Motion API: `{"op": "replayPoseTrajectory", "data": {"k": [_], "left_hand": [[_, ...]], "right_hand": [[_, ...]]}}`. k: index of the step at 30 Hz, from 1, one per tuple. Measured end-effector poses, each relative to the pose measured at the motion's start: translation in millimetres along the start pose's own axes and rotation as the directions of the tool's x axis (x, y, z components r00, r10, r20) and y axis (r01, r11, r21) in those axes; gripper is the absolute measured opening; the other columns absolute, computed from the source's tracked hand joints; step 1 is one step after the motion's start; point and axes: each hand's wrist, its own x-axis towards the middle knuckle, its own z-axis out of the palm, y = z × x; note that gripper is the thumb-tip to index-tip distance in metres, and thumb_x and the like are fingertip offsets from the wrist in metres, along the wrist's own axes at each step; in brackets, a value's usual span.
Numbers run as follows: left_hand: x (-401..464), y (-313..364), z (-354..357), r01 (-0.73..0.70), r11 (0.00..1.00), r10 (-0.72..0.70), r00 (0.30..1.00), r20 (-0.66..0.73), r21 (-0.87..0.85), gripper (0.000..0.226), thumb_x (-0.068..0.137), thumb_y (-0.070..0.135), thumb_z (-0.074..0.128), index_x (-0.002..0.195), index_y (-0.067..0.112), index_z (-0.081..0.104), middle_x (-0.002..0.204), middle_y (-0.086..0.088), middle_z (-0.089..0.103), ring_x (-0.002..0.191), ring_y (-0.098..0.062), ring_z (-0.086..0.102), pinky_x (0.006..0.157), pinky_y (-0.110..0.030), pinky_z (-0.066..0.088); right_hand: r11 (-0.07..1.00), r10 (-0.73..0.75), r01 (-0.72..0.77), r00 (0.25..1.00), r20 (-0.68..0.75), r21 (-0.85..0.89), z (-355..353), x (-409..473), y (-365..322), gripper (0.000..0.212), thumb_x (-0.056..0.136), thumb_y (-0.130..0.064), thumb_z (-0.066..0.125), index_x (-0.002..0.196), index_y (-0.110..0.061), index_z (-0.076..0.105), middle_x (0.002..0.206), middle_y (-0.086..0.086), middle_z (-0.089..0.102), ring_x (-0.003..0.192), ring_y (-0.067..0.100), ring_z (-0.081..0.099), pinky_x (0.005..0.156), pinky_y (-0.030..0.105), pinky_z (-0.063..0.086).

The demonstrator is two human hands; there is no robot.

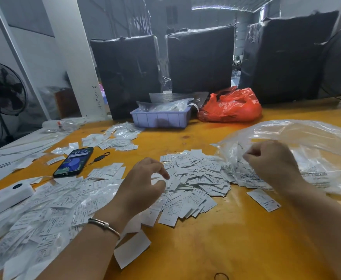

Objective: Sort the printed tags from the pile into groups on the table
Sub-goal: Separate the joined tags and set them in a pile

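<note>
A pile of small white printed tags (195, 178) lies in the middle of the orange table (216, 249). My left hand (143, 184) hovers over its left edge with fingers loosely curled, thumb and forefinger near each other, holding nothing that I can see. My right hand (270, 162) grips the edge of a large clear plastic bag (307, 142) at the pile's right. A wider spread of tags (44, 215) covers the table's left side. A single tag marked S (264, 200) lies apart on the right. Another group of tags (115, 140) sits farther back.
A phone (73, 161) with a ring strap lies left of the pile, near a white box-shaped device (5, 197). A lilac tray (161, 117) of bagged items and a red plastic bag (232, 106) stand at the back before black-wrapped bundles (200, 59). A rubber band (221, 276) lies near the front edge.
</note>
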Motion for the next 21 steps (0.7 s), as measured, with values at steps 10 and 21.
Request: {"op": "replayPoseTrajectory", "data": {"k": [10,21], "left_hand": [[-6,26,2,-0.039,0.900,0.137,0.971,0.198,-0.433,0.054,0.080,0.019,0.079,0.128,0.029,0.056,0.101,0.005,0.072,0.097,-0.004,0.068,0.085,-0.019,0.055],[-3,13,-3,0.152,0.860,-0.179,0.984,-0.008,-0.486,0.005,0.082,0.010,0.075,0.077,0.012,0.075,0.070,-0.005,0.073,0.065,-0.009,0.064,0.061,-0.016,0.052]], "right_hand": [[0.682,-0.400,-0.013,0.830,0.388,0.731,23,-48,-61,0.010,0.080,-0.003,0.072,0.084,0.004,0.066,0.060,0.019,0.065,0.051,0.020,0.058,0.050,0.025,0.048],[0.879,-0.409,0.200,0.782,0.470,0.433,25,-43,-50,0.026,0.071,-0.006,0.078,0.088,-0.024,0.070,0.077,-0.002,0.068,0.067,0.008,0.058,0.057,0.017,0.045]]}}
